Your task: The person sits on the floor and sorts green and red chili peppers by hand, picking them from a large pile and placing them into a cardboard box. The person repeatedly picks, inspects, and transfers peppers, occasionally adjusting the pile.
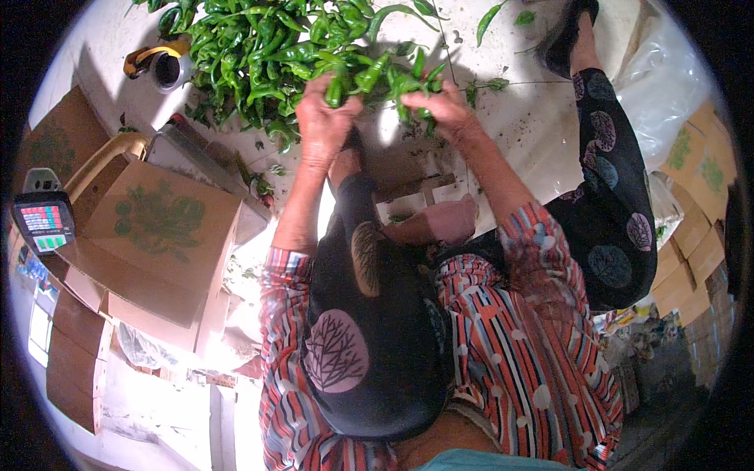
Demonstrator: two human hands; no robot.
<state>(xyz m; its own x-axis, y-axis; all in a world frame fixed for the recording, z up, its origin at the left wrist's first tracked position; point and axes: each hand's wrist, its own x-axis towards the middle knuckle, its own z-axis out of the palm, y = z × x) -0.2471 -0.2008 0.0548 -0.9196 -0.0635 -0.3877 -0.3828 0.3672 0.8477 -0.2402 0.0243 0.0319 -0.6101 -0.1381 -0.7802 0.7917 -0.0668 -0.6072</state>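
A large heap of green peppers [253, 65] lies on the pale floor at the top centre. My left hand [324, 120] is at the heap's lower right edge, its fingers closed around green peppers that stick up beyond the thumb. To the right, my right hand [442, 109] grips a small bunch of green peppers [409, 82] between thumb and fingers. The fingertips of both hands are partly hidden by the peppers. A single green pepper [490, 25] lies apart on the floor, near some leaf scraps [495, 84].
A cardboard box [159, 235] with a printed plant stands at the left, beside a scale's keypad and display [44, 218]. A roll of tape in a yellow dispenser [168, 65] lies left of the heap. Clear plastic sheeting [660, 88] and more cardboard [701, 159] are at the right.
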